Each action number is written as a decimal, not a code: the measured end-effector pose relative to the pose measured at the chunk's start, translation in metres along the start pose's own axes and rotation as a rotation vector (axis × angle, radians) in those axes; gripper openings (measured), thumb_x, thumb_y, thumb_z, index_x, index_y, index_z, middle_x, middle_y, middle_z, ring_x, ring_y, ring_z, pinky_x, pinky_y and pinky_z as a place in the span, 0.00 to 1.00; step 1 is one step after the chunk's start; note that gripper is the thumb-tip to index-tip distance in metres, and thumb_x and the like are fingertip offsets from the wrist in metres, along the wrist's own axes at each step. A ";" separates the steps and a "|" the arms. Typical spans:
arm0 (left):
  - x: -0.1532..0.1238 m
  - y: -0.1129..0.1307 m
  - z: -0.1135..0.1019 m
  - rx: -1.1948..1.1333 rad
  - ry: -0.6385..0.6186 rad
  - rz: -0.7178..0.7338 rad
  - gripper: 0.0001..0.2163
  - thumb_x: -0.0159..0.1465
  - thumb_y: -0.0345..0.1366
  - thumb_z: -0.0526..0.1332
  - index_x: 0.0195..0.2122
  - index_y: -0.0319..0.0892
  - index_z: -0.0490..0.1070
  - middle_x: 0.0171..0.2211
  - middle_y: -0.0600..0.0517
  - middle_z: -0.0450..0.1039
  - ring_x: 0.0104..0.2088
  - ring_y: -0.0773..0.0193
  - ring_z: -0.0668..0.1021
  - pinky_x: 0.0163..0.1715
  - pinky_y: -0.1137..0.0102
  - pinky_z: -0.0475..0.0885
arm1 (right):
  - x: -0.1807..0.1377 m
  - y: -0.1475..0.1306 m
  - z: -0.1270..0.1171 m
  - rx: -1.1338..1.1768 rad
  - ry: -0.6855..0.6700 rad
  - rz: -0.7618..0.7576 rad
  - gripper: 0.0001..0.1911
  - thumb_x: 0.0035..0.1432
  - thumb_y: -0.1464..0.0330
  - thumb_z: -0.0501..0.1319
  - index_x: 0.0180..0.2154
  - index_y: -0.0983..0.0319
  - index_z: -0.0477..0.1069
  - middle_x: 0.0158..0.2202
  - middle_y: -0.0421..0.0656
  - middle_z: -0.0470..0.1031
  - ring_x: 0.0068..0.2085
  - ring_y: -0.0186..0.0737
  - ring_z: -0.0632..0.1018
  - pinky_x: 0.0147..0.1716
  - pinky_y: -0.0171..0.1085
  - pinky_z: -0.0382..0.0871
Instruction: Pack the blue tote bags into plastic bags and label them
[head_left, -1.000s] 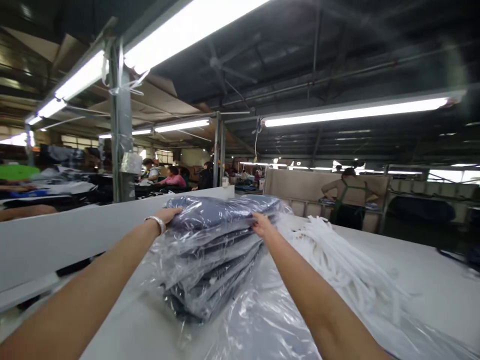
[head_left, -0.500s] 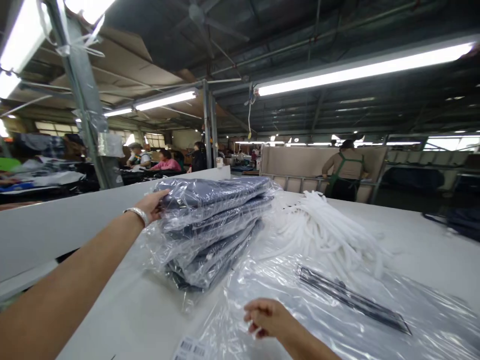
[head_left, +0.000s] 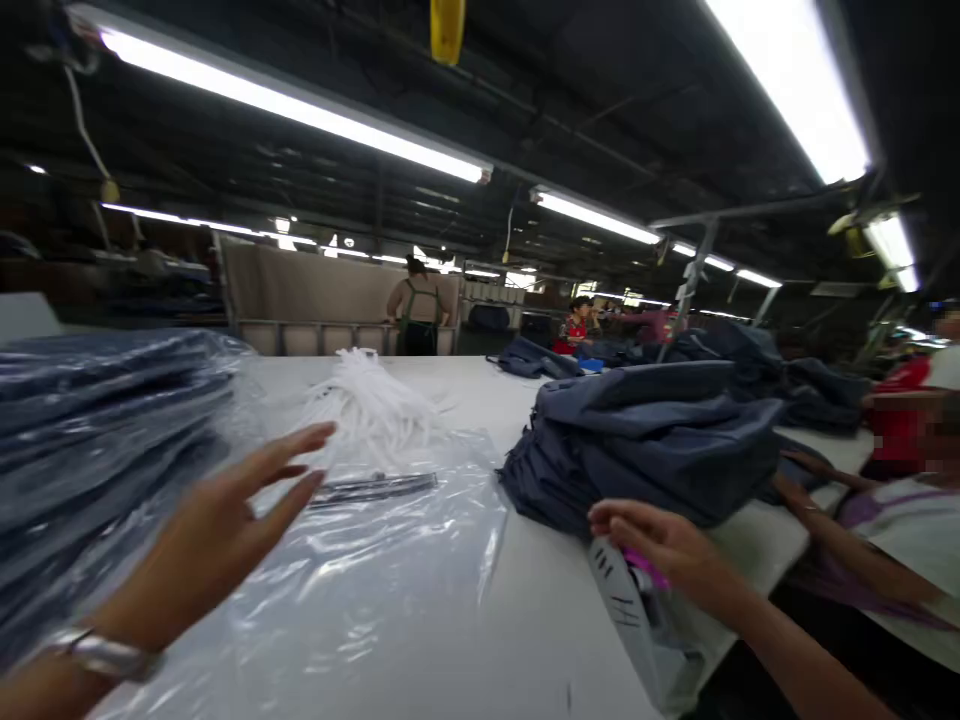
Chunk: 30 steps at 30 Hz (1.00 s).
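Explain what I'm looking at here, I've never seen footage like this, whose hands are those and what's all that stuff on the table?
This is one picture from a camera worn on a person's head, looking forward and down, so both hands are the wearer's own. The left hand, a bracelet at its wrist, is open with fingers spread above clear plastic bags lying on a white table. Left of it sits a stack of bagged dark blue garments. Behind the plastic lies a bundle of white cords. The right hand has curled fingers at the foot of a pile of unbagged blue garments, beside a pale printed piece; whether it grips anything is unclear. Another person is at the right edge.
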<state>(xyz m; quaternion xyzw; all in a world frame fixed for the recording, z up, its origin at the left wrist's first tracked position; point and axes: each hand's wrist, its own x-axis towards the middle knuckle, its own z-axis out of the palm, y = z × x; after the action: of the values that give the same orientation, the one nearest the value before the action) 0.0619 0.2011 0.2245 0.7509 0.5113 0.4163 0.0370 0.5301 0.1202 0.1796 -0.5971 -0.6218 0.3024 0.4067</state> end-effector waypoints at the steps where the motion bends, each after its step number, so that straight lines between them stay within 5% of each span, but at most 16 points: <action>1: 0.013 0.033 0.022 -0.082 -0.068 0.082 0.22 0.64 0.53 0.56 0.59 0.62 0.64 0.58 0.57 0.71 0.47 0.58 0.79 0.41 0.65 0.77 | -0.001 0.004 -0.028 0.115 0.196 -0.004 0.22 0.57 0.51 0.63 0.44 0.60 0.77 0.43 0.49 0.79 0.44 0.45 0.79 0.50 0.43 0.73; 3: 0.045 0.099 0.061 -0.191 -0.156 0.287 0.22 0.65 0.50 0.56 0.61 0.57 0.63 0.57 0.54 0.71 0.50 0.58 0.78 0.48 0.64 0.75 | 0.002 0.014 -0.078 0.348 0.518 -0.055 0.18 0.55 0.54 0.66 0.40 0.61 0.76 0.41 0.47 0.79 0.43 0.42 0.79 0.50 0.41 0.74; 5: 0.084 0.163 0.097 -0.236 -0.210 0.512 0.23 0.66 0.46 0.56 0.61 0.51 0.64 0.61 0.53 0.67 0.57 0.58 0.73 0.54 0.65 0.72 | 0.011 0.021 -0.117 0.591 0.636 -0.087 0.16 0.56 0.58 0.66 0.42 0.61 0.74 0.46 0.48 0.77 0.47 0.41 0.79 0.52 0.39 0.73; 9: 0.156 0.277 0.168 -0.117 -0.189 0.743 0.23 0.66 0.41 0.57 0.61 0.43 0.64 0.63 0.48 0.64 0.59 0.58 0.69 0.60 0.66 0.64 | 0.048 0.015 -0.166 0.985 0.573 0.028 0.31 0.62 0.60 0.59 0.62 0.66 0.57 0.61 0.62 0.63 0.58 0.48 0.73 0.52 0.44 0.73; 13: 0.204 0.356 0.235 0.080 -0.178 0.706 0.24 0.66 0.41 0.57 0.63 0.44 0.61 0.66 0.45 0.57 0.64 0.56 0.61 0.63 0.62 0.58 | 0.095 0.012 -0.184 1.117 0.552 0.257 0.48 0.61 0.55 0.59 0.68 0.71 0.35 0.67 0.71 0.46 0.64 0.58 0.64 0.48 0.55 0.72; 15: 0.217 0.372 0.265 0.138 -0.217 0.640 0.25 0.66 0.43 0.57 0.63 0.42 0.59 0.66 0.40 0.56 0.66 0.50 0.58 0.63 0.55 0.56 | 0.114 0.026 -0.184 1.139 0.576 0.333 0.49 0.61 0.54 0.59 0.68 0.68 0.33 0.68 0.69 0.42 0.65 0.59 0.62 0.48 0.60 0.70; 18: 0.221 0.372 0.306 0.215 -0.362 0.541 0.34 0.63 0.53 0.58 0.65 0.38 0.55 0.62 0.33 0.62 0.61 0.45 0.66 0.56 0.54 0.64 | 0.132 0.060 -0.174 1.190 0.598 0.347 0.39 0.65 0.56 0.54 0.68 0.65 0.39 0.68 0.65 0.44 0.65 0.55 0.62 0.50 0.58 0.70; 21: 0.203 0.358 0.339 0.280 -0.517 0.489 0.48 0.55 0.64 0.59 0.68 0.38 0.47 0.55 0.33 0.69 0.53 0.45 0.74 0.50 0.58 0.70 | 0.139 0.093 -0.161 1.237 0.563 0.286 0.32 0.68 0.55 0.48 0.65 0.65 0.47 0.64 0.62 0.55 0.62 0.48 0.68 0.51 0.51 0.73; 24: 0.174 0.348 0.362 0.323 -0.554 0.508 0.53 0.50 0.61 0.66 0.69 0.40 0.43 0.56 0.33 0.69 0.54 0.45 0.73 0.52 0.57 0.68 | 0.138 0.111 -0.149 1.250 0.511 0.152 0.30 0.66 0.50 0.48 0.59 0.62 0.59 0.56 0.55 0.67 0.56 0.44 0.73 0.51 0.48 0.73; 26: 0.157 0.347 0.370 0.332 -0.520 0.512 0.48 0.54 0.52 0.69 0.68 0.38 0.45 0.54 0.32 0.69 0.55 0.45 0.73 0.52 0.56 0.67 | 0.137 0.117 -0.143 1.221 0.499 0.066 0.28 0.64 0.47 0.49 0.53 0.59 0.65 0.51 0.50 0.72 0.54 0.43 0.75 0.52 0.47 0.73; 30: 0.153 0.353 0.369 0.290 -0.453 0.505 0.24 0.65 0.43 0.60 0.59 0.37 0.63 0.49 0.41 0.73 0.47 0.55 0.77 0.48 0.56 0.72 | 0.138 0.127 -0.132 1.098 0.561 0.003 0.23 0.63 0.48 0.52 0.46 0.58 0.69 0.45 0.48 0.76 0.50 0.42 0.78 0.52 0.46 0.73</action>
<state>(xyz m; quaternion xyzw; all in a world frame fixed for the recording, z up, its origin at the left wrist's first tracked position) 0.5865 0.2926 0.2441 0.9240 0.3424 0.1587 -0.0617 0.7143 0.2551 0.1541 -0.3580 -0.2437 0.4103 0.8026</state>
